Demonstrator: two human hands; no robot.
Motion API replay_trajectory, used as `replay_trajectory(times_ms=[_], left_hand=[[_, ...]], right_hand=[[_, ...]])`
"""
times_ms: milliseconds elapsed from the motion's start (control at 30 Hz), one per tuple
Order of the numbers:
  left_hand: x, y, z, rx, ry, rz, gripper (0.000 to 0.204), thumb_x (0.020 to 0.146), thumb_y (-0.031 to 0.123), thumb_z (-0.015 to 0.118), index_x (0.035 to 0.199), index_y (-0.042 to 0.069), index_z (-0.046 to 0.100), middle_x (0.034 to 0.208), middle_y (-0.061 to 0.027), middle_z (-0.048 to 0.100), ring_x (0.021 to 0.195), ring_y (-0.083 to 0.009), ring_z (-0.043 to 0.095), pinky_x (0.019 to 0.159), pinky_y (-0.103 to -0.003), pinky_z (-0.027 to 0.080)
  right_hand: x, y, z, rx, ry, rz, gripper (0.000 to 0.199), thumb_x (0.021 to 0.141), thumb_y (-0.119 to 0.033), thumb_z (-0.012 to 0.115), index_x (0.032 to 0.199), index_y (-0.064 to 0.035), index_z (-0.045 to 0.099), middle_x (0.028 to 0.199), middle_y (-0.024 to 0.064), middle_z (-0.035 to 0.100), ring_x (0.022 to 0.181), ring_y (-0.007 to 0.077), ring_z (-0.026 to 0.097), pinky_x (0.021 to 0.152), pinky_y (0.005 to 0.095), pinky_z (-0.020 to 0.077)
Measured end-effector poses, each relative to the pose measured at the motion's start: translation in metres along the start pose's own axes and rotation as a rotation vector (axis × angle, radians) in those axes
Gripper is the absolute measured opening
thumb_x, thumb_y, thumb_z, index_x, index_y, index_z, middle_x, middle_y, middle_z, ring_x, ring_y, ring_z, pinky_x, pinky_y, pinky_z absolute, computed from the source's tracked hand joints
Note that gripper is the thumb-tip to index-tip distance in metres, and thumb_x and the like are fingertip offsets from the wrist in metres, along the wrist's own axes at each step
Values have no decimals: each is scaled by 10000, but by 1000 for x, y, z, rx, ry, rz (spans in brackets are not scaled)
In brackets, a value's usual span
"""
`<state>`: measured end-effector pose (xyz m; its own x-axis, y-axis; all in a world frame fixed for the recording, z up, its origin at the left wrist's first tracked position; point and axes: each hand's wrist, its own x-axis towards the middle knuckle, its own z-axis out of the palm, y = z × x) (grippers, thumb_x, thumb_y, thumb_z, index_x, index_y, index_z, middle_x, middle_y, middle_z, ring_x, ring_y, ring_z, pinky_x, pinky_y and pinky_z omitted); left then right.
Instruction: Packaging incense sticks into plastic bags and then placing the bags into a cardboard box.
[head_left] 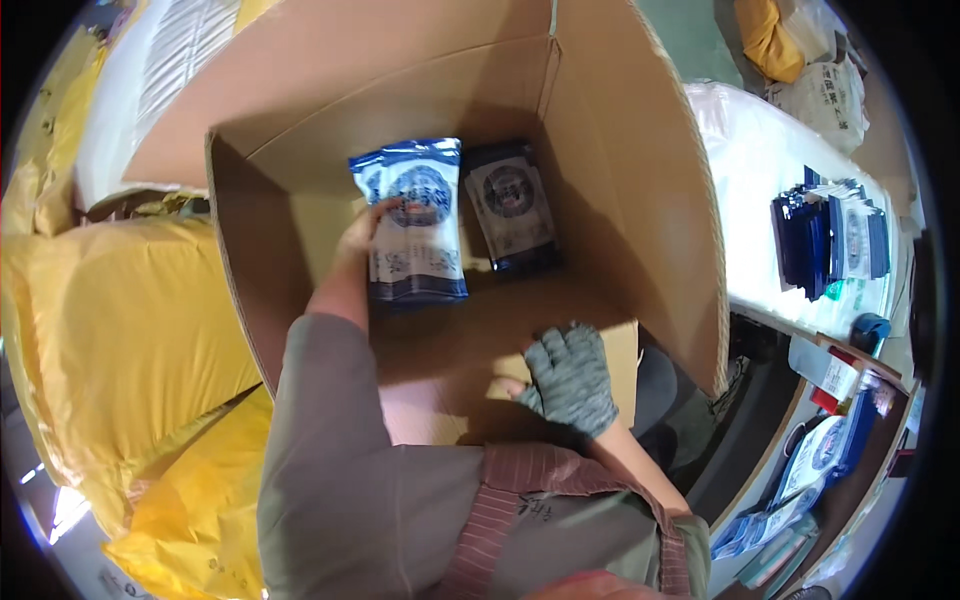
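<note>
My bare left hand (362, 232) reaches into a large cardboard box (620, 185) and grips the left edge of a blue-and-white plastic packet (420, 265). Some fingers lie over the packet's front; the rest of the grip is hidden behind it. Beside it, on the right, a second packet (512, 205) of the same kind lies in shadow inside the box. My right hand (572, 380), in a grey fingerless glove, rests over the box's near flap (440, 405). Its fingers are apart and hold nothing.
Yellow plastic sacks (130, 330) crowd the left side. On the right, a white-covered surface (735, 200) bears a stack of dark blue packets (825, 235). Below that, an open carton (765, 485) contains more blue-and-white packets. A white sack (825, 100) lies at the far right.
</note>
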<state>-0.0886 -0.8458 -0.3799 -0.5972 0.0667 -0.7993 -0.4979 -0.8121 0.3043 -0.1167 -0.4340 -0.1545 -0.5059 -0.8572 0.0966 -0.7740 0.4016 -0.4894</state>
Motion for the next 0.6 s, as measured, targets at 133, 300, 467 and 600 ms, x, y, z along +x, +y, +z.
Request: replay_trajectory(times_ms=[133,300,467,600], left_hand=[[108,-33,-15,192,34,-46,516,792,263,733,1215,24,558,1110,-121,648,975,-266,634,870,-401,515],[201,-116,-12,545,418,180,693,759,242,781,1323,-2,460,1232,-130,580,1120,-280,564,969,-415,443],[206,-89,-92,1111,931,219,1049,689,572,749,1412,-54,317,1452,-243,355,1349,-362,337,1112,-438,267],[146,-61,-45,1602,662,2,592,906,543,499,1170,21,592,1016,-115,669,949,-284,622,816,-435,470]], right_hand=[[-3,15,12,-46,-1,-47,495,697,-488,732,979,-106,595,962,89,580,882,272,575,711,417,458],[-3,29,17,126,-296,160,287,759,-364,648,886,-107,636,950,84,634,837,243,623,735,380,485],[20,5,-1,97,-240,141,261,782,-328,621,913,-103,626,942,67,643,765,241,629,731,393,498],[-4,10,17,43,-7,-67,229,783,-317,622,897,-119,601,943,61,623,801,273,611,750,425,488]])
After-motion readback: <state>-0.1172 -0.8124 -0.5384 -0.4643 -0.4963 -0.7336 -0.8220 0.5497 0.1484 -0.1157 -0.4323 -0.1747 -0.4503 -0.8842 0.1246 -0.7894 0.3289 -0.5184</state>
